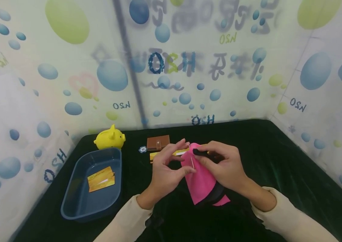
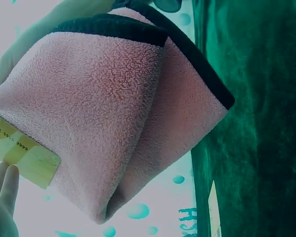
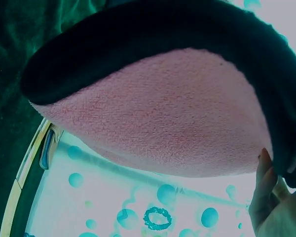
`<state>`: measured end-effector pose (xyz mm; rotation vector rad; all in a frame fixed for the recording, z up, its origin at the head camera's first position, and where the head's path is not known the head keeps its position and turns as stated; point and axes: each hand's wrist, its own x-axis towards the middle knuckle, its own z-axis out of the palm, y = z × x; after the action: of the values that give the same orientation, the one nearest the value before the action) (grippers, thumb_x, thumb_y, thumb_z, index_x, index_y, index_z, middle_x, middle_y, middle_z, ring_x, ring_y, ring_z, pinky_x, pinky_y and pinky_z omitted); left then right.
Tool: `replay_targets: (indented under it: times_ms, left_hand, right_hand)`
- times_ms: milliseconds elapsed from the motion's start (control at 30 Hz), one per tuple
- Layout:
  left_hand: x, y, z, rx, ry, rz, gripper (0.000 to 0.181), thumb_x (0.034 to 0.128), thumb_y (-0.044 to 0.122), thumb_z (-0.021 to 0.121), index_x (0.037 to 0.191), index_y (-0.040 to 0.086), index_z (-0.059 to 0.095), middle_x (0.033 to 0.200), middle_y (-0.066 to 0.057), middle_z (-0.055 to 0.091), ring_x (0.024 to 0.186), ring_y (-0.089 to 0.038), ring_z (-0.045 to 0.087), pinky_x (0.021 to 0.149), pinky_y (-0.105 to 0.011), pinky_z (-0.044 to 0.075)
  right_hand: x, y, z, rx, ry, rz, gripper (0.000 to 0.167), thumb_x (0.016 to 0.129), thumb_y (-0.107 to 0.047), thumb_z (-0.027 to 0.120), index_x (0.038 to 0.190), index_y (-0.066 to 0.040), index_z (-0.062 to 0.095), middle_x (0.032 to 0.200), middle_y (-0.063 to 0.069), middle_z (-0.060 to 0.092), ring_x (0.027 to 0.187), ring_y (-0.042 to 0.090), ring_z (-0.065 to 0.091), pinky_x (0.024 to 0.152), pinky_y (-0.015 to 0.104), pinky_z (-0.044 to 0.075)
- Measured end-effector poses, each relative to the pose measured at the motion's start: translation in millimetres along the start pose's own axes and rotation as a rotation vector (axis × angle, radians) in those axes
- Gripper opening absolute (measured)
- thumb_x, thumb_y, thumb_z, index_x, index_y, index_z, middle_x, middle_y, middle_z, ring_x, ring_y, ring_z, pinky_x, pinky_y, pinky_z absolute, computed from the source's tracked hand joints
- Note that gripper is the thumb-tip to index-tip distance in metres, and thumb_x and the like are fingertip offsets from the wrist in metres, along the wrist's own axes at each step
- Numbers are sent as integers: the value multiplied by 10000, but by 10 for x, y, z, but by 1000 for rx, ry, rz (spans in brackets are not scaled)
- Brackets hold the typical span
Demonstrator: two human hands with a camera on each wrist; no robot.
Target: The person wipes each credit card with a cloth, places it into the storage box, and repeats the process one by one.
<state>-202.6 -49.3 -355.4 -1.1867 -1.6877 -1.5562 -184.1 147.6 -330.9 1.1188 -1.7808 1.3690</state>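
Observation:
In the head view my left hand (image 1: 168, 169) holds a yellow card nearly edge-on between thumb and fingers. The left wrist view shows that card (image 2: 27, 153) with printed digits, lying against the fuzzy pink cloth (image 2: 98, 94). Black trim runs along the cloth's edge. My right hand (image 1: 226, 164) pinches the cloth (image 1: 199, 181) near its top, with a bit of black trim between the fingers, and the rest hangs below. From the right wrist, the cloth (image 3: 172, 113) fills much of the view and covers most of the hands.
A blue bin (image 1: 71, 198) with yellow cards (image 1: 101, 179) inside stands at the left. Behind it is a yellow piggy bank (image 1: 109, 137). A brown wallet (image 1: 157, 142), a round chip (image 1: 142, 149) and a row of yellow cards (image 1: 153, 157) lie beyond my hands on the dark cloth.

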Motion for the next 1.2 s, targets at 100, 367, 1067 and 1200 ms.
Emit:
replay_targets:
  times_ms: [100, 367, 1067, 1200]
  left_hand:
    - [-6, -2, 6, -9, 1, 7, 654, 837, 323, 763, 1361, -14, 562, 1142, -189, 675, 1049, -323, 659, 763, -396, 609]
    - [-7, 6, 22, -10, 7, 41, 650, 837, 307, 767, 1363, -12, 560, 1127, -196, 672, 1042, -296, 661, 751, -403, 610]
    - [11, 50, 69, 23, -21, 54, 587, 861, 296, 757, 1299, -32, 546, 1195, -178, 599, 1103, -269, 622, 752, -388, 609]
    - [18, 62, 72, 29, -25, 70, 571, 869, 297, 752, 1292, -27, 547, 1192, -178, 585, 1096, -272, 615, 744, -382, 611]
  right_hand:
    - [0, -1, 4, -6, 7, 4, 243, 835, 67, 742, 1067, -1, 720, 888, 112, 716, 690, 139, 682, 598, 243, 581]
    - [18, -10, 9, -6, 9, 6, 291, 789, 138, 736, 1048, 7, 721, 860, 104, 710, 650, 126, 668, 561, 238, 572]
    - [8, 16, 0, -48, 24, 44, 357, 734, 192, 740, 1043, 12, 729, 845, 89, 713, 603, 99, 633, 515, 217, 541]
    - [8, 19, 0, -71, 26, 45, 359, 730, 181, 748, 1044, 7, 732, 846, 81, 716, 588, 91, 616, 513, 214, 536]
